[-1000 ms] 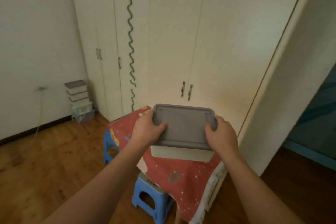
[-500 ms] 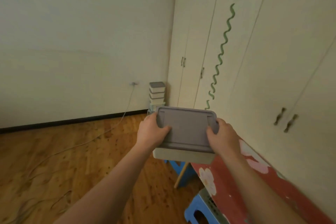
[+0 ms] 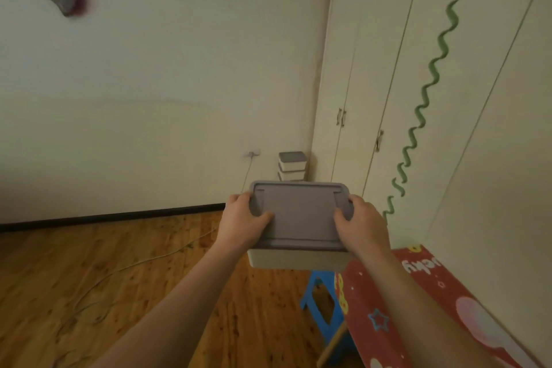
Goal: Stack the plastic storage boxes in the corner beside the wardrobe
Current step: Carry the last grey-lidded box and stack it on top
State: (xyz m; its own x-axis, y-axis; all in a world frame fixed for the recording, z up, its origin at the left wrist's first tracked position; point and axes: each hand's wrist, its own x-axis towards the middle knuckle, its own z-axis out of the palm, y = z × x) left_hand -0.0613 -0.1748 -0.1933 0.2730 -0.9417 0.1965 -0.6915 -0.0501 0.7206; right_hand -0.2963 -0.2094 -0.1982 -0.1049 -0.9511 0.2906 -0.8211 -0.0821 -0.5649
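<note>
Head view: gripping grey-lidded storage box with left hand and right hand, fingers clamping both ends, facing corner stack.

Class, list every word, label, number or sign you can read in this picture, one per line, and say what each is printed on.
Yellow letters on the red patterned cloth, beside the wardrobe: seen upside down and cut off at the edge, too unclear to read.
Held storage box, with its grey lid: no label shows.
Stack of boxes in the corner: too small to show any print.
Nothing else carries text.
</note>
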